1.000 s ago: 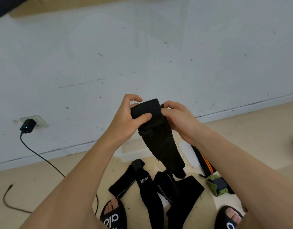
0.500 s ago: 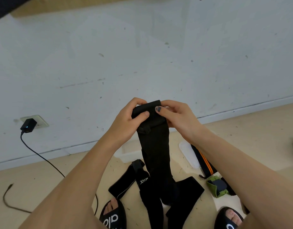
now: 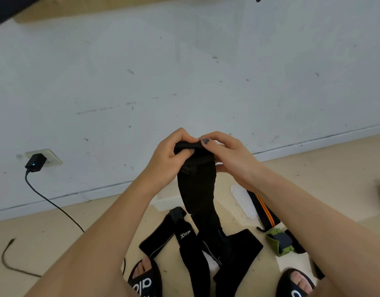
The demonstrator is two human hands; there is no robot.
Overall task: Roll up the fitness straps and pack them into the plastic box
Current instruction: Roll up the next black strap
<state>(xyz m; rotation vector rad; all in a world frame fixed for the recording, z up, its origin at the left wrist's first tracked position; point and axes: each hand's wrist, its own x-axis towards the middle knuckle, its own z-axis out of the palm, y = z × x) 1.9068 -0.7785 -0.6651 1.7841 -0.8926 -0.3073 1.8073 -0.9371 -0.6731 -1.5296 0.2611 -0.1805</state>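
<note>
A long black fitness strap (image 3: pixel 197 189) hangs in front of me, its top end folded into a small roll. My left hand (image 3: pixel 169 159) grips the roll's left side, thumb under it. My right hand (image 3: pixel 229 156) pinches the right side, thumb on top. The strap's lower end reaches the floor among other black straps (image 3: pixel 184 239), one marked XTEP. A clear plastic box (image 3: pixel 165 203) sits on the floor behind the strap, mostly hidden by my left forearm. Its white lid (image 3: pixel 242 200) lies to the right.
An orange-striped black strap (image 3: pixel 264 209) and a green-and-black strap (image 3: pixel 279 241) lie at the right. My feet in black slides (image 3: pixel 145 279) are at the bottom. A black charger (image 3: pixel 35 162) sits in a wall socket, its cable trailing over the floor at left.
The strap's top end has been folded over and rolled tighter. Both hands moved closer together on it, and the hanging part now drops straight instead of swinging right.
</note>
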